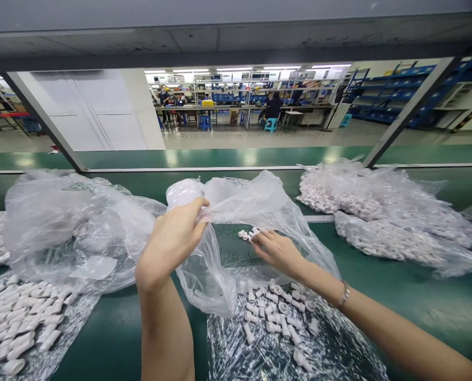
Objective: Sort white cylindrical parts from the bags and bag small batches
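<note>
My left hand [176,235] is closed on the edge of a clear plastic bag [252,203] and lifts it at the centre of the green table. Inside the raised opening, my right hand [279,251] touches a small cluster of white fittings [246,235]; its fingers are partly spread, and whether it grips any is unclear. Below the bag, many loose white tube fittings [275,312] lie on a crinkled clear sheet [327,349].
More white fittings [21,317] cover a sheet at the lower left, beside a large crumpled bag [73,227]. Filled bags [379,211] lie at the right. Metal posts [414,108] rise at both sides below an overhead beam [236,39]. People sit at far benches.
</note>
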Motion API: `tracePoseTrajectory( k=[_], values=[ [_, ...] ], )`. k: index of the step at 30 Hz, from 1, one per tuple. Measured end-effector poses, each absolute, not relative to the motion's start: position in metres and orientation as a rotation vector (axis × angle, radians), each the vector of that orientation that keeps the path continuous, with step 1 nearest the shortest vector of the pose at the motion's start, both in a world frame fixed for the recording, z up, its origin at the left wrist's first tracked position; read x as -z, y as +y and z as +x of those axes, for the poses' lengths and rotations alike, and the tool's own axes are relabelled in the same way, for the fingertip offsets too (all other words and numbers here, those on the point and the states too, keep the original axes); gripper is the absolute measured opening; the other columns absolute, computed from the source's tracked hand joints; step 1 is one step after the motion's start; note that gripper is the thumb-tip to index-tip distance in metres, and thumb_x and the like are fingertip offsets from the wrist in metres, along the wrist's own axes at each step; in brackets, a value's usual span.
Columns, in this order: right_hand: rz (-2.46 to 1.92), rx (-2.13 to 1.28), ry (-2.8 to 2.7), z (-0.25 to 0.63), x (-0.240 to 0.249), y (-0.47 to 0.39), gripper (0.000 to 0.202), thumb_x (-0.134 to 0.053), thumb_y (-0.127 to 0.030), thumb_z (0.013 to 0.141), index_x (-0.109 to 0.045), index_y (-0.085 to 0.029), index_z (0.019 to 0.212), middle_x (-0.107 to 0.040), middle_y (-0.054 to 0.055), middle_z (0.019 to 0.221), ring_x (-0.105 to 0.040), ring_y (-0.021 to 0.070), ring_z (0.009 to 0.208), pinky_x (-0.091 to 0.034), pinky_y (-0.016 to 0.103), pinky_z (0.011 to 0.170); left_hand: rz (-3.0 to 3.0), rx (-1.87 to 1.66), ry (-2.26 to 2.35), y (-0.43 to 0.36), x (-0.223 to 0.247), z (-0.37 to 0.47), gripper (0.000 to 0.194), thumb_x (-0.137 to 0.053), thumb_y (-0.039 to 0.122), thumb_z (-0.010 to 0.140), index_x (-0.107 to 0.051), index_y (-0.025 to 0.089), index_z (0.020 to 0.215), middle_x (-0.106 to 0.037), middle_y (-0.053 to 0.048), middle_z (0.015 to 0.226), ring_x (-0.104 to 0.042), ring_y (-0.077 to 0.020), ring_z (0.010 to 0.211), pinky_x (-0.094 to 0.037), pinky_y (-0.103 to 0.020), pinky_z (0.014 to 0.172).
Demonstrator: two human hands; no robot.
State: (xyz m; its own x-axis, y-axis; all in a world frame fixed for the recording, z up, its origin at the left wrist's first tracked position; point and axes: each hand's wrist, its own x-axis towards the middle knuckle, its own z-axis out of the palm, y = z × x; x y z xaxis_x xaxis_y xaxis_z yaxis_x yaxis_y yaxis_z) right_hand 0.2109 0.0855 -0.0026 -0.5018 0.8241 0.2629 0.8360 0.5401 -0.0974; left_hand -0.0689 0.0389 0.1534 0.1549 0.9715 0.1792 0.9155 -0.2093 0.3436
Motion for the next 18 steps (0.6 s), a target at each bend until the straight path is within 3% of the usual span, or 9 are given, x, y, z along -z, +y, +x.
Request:
tracePoseTrajectory(
  k=[3, 7, 10, 14, 18],
  values=[
    [-1.586, -0.246, -2.422, 0.188, 0.005, 0.125, 0.046, -0.044, -0.044, 0.092, -0.055, -0.023, 0.131, -0.063, 0.009, 0.118, -0.059, 0.0158, 0.105, -0.048, 0.027, 0.089, 2.280, -0.536, 1.879, 0.039, -0.154, -0.069, 0.029, -0.040, 0.033, 0.097, -0.052, 0.032, 0.123, -0.069, 0.000, 0.112, -0.063, -0.0239, 0.101, -0.037, -0.033, 0.071],
    [-1.512, -0.482, -2.400, 0.170, 0.009, 0.154, 0.036, -0.050, -0.037, 0.086, -0.066, -0.016, 0.110, -0.064, 0.011, 0.115, -0.056, 0.0185, 0.113, -0.042, 0.037, 0.109, 2.281, -0.555, 1.867, 0.039, -0.154, -0.070, 0.029, -0.040, 0.032, 0.097, -0.052, 0.031, 0.123, -0.069, 0.001, 0.110, -0.063, -0.0228, 0.099, -0.037, -0.032, 0.071],
    [-1.441, -0.593, -2.357, 0.177, 0.002, 0.158, 0.045, -0.038, -0.045, 0.090, -0.064, -0.017, 0.114, -0.064, 0.009, 0.117, -0.057, 0.0163, 0.112, -0.043, 0.038, 0.111, 2.271, -0.553, 1.871, 0.039, -0.153, -0.072, 0.028, -0.040, 0.033, 0.097, -0.053, 0.031, 0.122, -0.070, 0.000, 0.110, -0.064, -0.0231, 0.098, -0.037, -0.033, 0.070],
    [-1.388, -0.769, -2.276, 0.204, -0.006, 0.152, 0.060, -0.018, -0.053, 0.094, -0.051, -0.022, 0.134, -0.061, 0.007, 0.126, -0.062, 0.0118, 0.106, -0.054, 0.031, 0.096, 2.292, -0.573, 1.840, 0.039, -0.153, -0.072, 0.028, -0.040, 0.034, 0.098, -0.053, 0.031, 0.123, -0.069, 0.000, 0.111, -0.064, -0.0234, 0.100, -0.039, -0.034, 0.073],
    [-1.432, -0.777, -2.238, 0.211, -0.001, 0.150, 0.059, -0.025, -0.057, 0.092, -0.054, -0.023, 0.130, -0.062, 0.006, 0.121, -0.061, 0.0136, 0.109, -0.054, 0.033, 0.098, 2.307, -0.575, 1.825, 0.040, -0.153, -0.070, 0.028, -0.040, 0.034, 0.098, -0.054, 0.029, 0.122, -0.069, 0.000, 0.112, -0.064, -0.0237, 0.099, -0.039, -0.034, 0.073]
  ],
)
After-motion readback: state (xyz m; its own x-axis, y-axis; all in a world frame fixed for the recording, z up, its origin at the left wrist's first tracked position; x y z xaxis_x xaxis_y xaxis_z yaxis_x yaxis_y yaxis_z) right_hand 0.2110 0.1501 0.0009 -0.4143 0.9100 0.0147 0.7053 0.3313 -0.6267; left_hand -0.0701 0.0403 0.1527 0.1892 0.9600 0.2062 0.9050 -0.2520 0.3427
